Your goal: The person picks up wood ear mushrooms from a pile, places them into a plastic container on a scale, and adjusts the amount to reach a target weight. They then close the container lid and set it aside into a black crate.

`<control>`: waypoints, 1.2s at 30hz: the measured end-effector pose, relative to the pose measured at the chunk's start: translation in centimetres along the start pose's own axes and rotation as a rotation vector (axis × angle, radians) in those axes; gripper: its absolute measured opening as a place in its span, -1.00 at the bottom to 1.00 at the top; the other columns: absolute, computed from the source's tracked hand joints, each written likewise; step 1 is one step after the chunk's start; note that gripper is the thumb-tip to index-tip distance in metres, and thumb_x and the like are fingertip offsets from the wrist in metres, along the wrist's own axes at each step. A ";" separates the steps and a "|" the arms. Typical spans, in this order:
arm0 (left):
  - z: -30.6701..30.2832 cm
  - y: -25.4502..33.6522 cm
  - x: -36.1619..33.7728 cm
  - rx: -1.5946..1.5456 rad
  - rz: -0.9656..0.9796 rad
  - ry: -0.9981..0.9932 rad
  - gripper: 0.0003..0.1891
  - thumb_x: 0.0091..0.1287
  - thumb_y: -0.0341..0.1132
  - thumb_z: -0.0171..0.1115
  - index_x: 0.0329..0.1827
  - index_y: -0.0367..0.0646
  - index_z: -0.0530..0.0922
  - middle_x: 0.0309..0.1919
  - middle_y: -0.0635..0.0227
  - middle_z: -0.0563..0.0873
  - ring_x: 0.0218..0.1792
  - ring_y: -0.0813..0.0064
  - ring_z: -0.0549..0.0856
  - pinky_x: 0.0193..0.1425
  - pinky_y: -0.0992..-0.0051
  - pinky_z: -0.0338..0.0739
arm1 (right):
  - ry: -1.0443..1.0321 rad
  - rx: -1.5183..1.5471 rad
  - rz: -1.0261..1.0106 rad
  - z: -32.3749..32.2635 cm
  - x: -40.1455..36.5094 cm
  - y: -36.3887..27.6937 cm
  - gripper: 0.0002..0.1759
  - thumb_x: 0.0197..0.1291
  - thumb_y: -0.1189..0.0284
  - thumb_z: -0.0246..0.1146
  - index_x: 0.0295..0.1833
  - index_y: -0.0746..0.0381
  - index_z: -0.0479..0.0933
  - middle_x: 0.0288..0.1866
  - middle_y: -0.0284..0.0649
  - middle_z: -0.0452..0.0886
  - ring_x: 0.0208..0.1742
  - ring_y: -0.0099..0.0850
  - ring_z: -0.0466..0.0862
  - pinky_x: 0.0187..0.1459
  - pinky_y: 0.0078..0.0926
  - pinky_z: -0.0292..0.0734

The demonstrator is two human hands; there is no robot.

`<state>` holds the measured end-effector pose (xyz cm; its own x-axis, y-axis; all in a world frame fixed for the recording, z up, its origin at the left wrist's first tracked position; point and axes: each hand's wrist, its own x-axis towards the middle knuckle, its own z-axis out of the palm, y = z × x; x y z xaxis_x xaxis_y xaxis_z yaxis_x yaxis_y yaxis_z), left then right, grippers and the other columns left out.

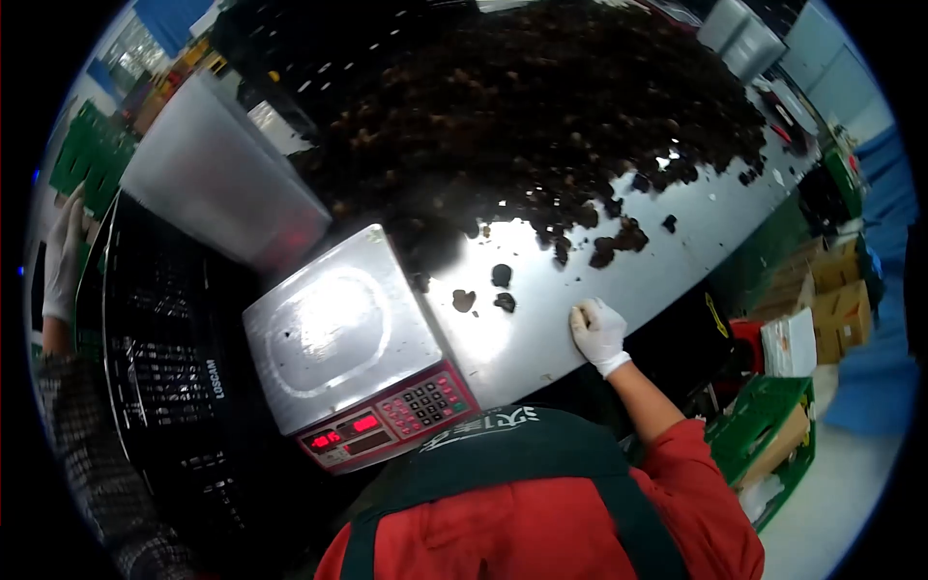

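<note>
Workroom: metal table [696, 232] under bright glare, pale floor at right.

Working area, left to right. Scale [329, 319]: steel plate bears a small dark speck, no load; red digits lit, too blurred to read surely. Dark pile [541, 106] spreads over the far part of the table, its near edge breaking into clumps. Three loose pieces [502, 275] lie between scale and right hand [599, 333], apart from both. Gloved right hand is curled into a fist at the table's near edge; contents, if any, hidden. Left hand out of view; grip cannot be told.

Handling, judged: pieces look small and irregular, so a light fingertip pinch should serve better than a squeeze. Lifting strays singly would probably avoid smearing them. Sleeve and apron should keep off the plate and keypad, since contact could upset a reading; the speck is worth wiping off.

Surroundings, left to right. Co-worker's gloved hand [66, 253] raised beside green crates [92, 155]. Black crate [164, 319] stands left of the scale; clear bin [217, 174] leans close behind it, likely hindering reach from that side. Cartons [836, 319] and green basket [764, 449] crowd the right, beyond the forearm, limiting elbow room; blue curtain [880, 290] at far right.
</note>
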<state>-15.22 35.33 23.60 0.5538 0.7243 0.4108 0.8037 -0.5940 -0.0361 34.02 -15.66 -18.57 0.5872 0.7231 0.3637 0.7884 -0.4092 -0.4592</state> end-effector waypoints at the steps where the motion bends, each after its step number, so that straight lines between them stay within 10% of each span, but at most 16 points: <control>1: 1.7 2.1 2.1 -0.002 0.045 0.028 -0.44 0.54 -0.05 -0.08 0.43 -0.27 0.29 0.39 0.09 0.41 0.42 0.27 0.36 0.48 0.41 0.17 | 0.027 0.034 -0.002 0.0 0.0 0.1 -0.94 0.11 0.42 0.28 -0.36 0.16 0.57 -0.43 -0.13 0.57 -0.42 -0.08 0.60 -0.37 -0.19 0.50; 5: 9.2 3.6 6.9 0.087 -0.050 -0.158 -0.43 0.52 -0.11 -0.04 0.46 -0.28 0.23 0.42 0.02 0.35 0.44 0.20 0.31 0.47 0.39 0.18 | 0.089 0.108 -0.010 0.1 -0.3 0.1 -0.97 0.07 0.45 0.29 -0.36 0.14 0.58 -0.45 -0.16 0.57 -0.44 -0.10 0.60 -0.39 -0.21 0.50; 10: 9.9 -0.3 11.2 -0.063 -0.021 -0.247 -0.76 0.40 -0.38 0.04 -0.02 -0.35 0.57 -0.26 0.23 0.68 -0.24 0.42 0.62 -0.06 0.47 0.48 | 0.089 0.083 -0.013 0.3 -0.3 0.3 -0.97 0.06 0.44 0.30 -0.35 0.11 0.59 -0.46 -0.20 0.58 -0.45 -0.13 0.61 -0.39 -0.23 0.52; 15: 9.7 -5.6 14.5 0.072 -0.009 0.009 -0.64 0.03 -0.38 0.42 -0.55 -0.17 0.29 -0.64 0.45 0.32 -0.54 0.59 0.33 -0.40 0.46 0.31 | 0.067 0.077 -0.011 0.4 -0.3 0.4 -0.96 0.04 0.43 0.29 -0.35 0.09 0.57 -0.47 -0.21 0.57 -0.45 -0.15 0.62 -0.40 -0.23 0.52; 17: 8.5 -5.1 14.5 0.203 0.050 0.075 -0.69 0.15 -0.35 0.37 -0.46 -0.18 0.33 -0.59 0.41 0.37 -0.52 0.52 0.36 -0.37 0.47 0.34 | 0.098 0.004 -0.066 1.9 -0.9 1.6 -0.96 0.04 0.43 0.29 -0.35 0.09 0.56 -0.48 -0.21 0.57 -0.45 -0.16 0.62 -0.40 -0.23 0.52; 25: 1.4 18.9 -10.0 0.087 0.166 0.321 -0.88 0.29 -0.39 0.33 -0.28 -0.20 0.54 -0.51 0.46 0.49 -0.48 0.59 0.43 -0.37 0.62 0.39 | 0.000 0.154 -0.039 -0.5 0.0 0.6 -0.98 0.07 0.43 0.28 -0.34 0.09 0.58 -0.46 -0.24 0.58 -0.44 -0.20 0.62 -0.40 -0.27 0.52; 32: 7.3 33.6 -28.4 -0.068 -0.234 0.227 -0.72 0.13 -0.40 0.49 -0.46 -0.22 0.47 -0.59 0.40 0.48 -0.56 0.53 0.43 -0.47 0.55 0.35 | -0.162 0.482 0.132 -3.9 3.5 3.5 -0.77 0.05 0.57 0.30 -0.12 0.22 0.63 -0.18 -0.03 0.65 -0.17 -0.09 0.66 -0.16 -0.33 0.58; 36: 11.0 36.4 -31.8 0.134 -0.278 -0.067 -0.70 0.05 -0.31 0.51 -0.33 -0.21 0.52 -0.45 0.31 0.57 -0.31 0.26 0.58 -0.15 0.29 0.46 | -0.166 -0.053 -0.170 -4.4 10.5 6.1 -0.57 0.09 0.34 0.33 0.11 0.16 0.53 0.13 -0.05 0.53 -0.02 -0.09 0.61 -0.08 -0.24 0.57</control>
<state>-1.21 -5.44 -0.84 0.3181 0.8767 0.3608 0.9455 -0.3214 -0.0525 45.81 -12.97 -14.00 0.4106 0.8637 0.2922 0.8845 -0.2996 -0.3576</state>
